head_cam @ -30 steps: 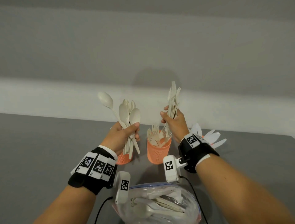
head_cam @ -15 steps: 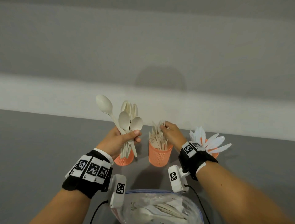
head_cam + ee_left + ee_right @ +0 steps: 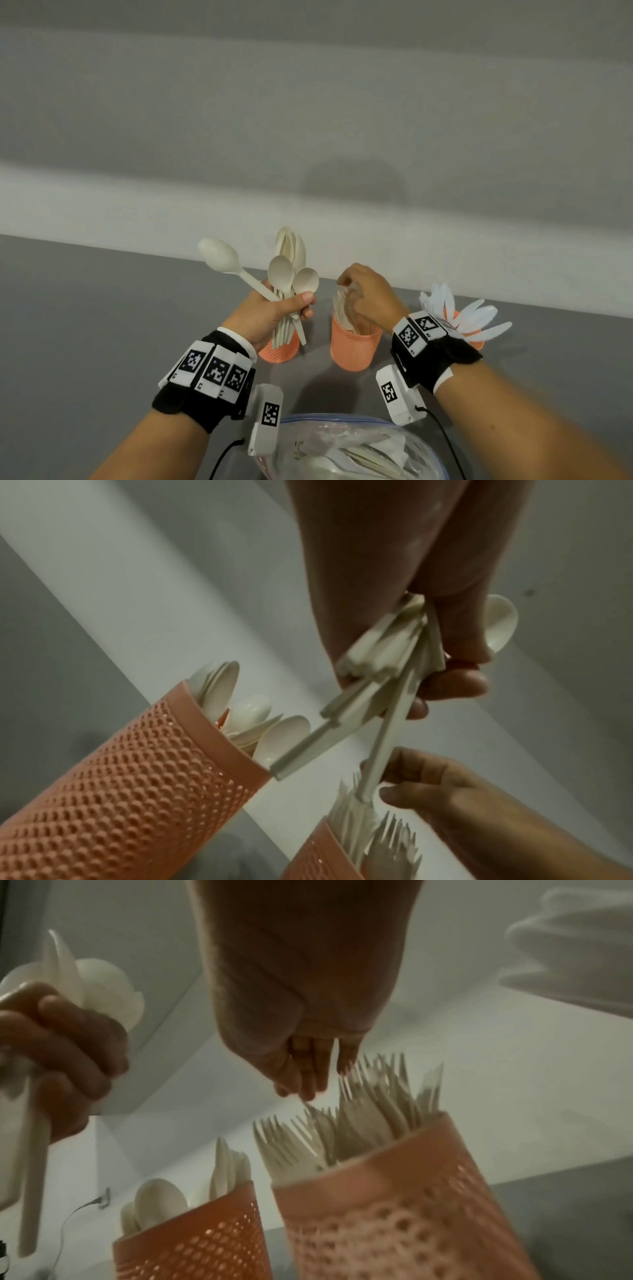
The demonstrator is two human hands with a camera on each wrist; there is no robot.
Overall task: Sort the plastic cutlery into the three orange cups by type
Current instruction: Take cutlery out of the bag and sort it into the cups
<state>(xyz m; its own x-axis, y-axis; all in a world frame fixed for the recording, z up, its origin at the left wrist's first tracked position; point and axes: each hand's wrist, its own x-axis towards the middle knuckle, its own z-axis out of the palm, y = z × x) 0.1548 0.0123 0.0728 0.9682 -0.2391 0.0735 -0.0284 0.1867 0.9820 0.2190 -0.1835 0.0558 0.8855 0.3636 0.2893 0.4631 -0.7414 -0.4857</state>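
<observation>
The left hand (image 3: 270, 313) is clenched around a bundle of cream spoons (image 3: 286, 274), bowls up, above the left cup (image 3: 279, 351); only the wrist views show more spoons (image 3: 240, 718) already inside that cup. The right hand (image 3: 371, 299) hangs fingers-down over the forks (image 3: 363, 1115) in the middle cup (image 3: 354, 346), fingers loosely together and gripping nothing, as its wrist view shows. White knives (image 3: 469, 317) fan from the right cup (image 3: 478, 342), and a clear bag (image 3: 359, 448) lies nearest.

Three orange perforated cups stand in a row: the middle cup (image 3: 354, 347) holds forks (image 3: 359, 1118), tines up. Left of it, the spoon cup (image 3: 279, 351) sits below a raised spoon bundle (image 3: 286, 274); right of it, the third cup (image 3: 474, 342) holds fanned white knives (image 3: 476, 317).
</observation>
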